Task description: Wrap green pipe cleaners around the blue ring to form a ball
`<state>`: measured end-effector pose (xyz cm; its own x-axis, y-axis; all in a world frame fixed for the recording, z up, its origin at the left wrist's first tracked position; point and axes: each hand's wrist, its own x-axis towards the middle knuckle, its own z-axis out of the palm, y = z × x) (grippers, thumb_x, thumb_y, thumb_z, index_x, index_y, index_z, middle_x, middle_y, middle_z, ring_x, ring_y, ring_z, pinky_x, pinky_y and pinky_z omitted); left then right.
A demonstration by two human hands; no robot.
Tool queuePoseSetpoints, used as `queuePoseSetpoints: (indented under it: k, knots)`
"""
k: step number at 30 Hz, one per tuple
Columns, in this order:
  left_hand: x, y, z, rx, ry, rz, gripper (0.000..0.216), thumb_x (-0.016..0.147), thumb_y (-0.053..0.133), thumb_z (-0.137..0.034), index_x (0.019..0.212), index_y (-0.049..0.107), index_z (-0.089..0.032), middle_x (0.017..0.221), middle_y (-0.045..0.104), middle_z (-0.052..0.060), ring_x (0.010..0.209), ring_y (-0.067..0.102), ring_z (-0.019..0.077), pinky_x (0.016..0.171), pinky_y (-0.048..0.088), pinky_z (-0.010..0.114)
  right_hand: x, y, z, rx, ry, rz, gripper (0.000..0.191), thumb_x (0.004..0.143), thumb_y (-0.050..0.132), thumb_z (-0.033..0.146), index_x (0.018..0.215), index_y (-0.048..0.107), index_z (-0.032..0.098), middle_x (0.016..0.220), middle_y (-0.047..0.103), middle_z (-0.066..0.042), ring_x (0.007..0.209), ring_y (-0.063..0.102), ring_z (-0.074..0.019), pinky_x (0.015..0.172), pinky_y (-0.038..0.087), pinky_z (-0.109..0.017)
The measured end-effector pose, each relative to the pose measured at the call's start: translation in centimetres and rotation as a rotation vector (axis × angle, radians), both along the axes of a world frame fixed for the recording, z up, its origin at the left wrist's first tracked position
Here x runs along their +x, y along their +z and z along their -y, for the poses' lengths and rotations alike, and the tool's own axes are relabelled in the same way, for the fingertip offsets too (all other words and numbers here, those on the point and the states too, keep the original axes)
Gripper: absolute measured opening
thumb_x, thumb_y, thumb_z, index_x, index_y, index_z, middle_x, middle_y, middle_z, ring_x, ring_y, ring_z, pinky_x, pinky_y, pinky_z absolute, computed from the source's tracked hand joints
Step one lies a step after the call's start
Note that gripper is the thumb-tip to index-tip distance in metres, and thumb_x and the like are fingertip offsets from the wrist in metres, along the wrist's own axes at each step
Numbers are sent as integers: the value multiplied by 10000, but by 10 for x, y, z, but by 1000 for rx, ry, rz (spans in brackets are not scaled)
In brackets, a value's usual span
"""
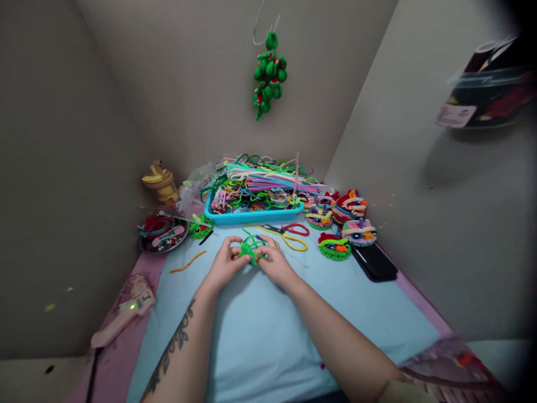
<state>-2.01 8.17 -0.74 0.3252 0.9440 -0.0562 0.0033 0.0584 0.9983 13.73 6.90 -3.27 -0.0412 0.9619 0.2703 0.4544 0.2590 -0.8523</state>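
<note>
Between my two hands is a small round piece of bent green and blue pipe cleaners (pixel 252 249), with a loose green end sticking up. My left hand (pixel 229 258) grips its left side between thumb and fingers. On the right side, my right hand (pixel 274 260) pinches the same piece. Just beyond it lie scissors (pixel 293 238) with one red and one yellow handle. A short orange pipe cleaner (pixel 188 262) lies to the left of my left hand, near a green fuzzy figure (pixel 200 227).
A blue tray (pixel 251 216) overflows with pipe cleaners (pixel 268 182) at the back. Several colourful fuzzy figures (pixel 334 246) and a black phone (pixel 375 262) are at right. A glue gun (pixel 126 313) with a green light and a round dish (pixel 178 240) are at left.
</note>
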Motion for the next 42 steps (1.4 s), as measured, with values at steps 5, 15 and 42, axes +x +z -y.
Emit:
queuePoseSetpoints:
  k: [5, 15, 42]
  knots:
    - [1, 2, 1, 2, 2, 6, 479, 658, 676, -292, 998, 352, -201, 651, 599, -39, 527, 519, 87, 498, 322, 186, -2, 3, 5, 42, 10, -10, 106, 641, 626, 158, 732, 629, 213, 1253, 449, -66, 1204, 370, -237, 1001, 288, -416]
    - [5, 8, 6, 86, -9, -66, 433, 664, 651, -263, 982, 363, -202, 592, 518, -82, 481, 443, 61, 468, 282, 167, -1, -1, 1, 58, -103, -119, 123, 615, 714, 280, 693, 645, 216, 1138, 522, -71, 1112, 462, -226, 964, 335, -395]
    - [-1, 11, 15, 375, -100, -435, 338, 708, 561, -212, 1020, 433, -201, 611, 503, -60, 543, 446, 100, 527, 293, 195, 7, -2, -2, -266, 90, -544, 274, 442, 809, 326, 505, 599, 162, 1238, 497, -103, 1125, 493, -283, 957, 341, -401]
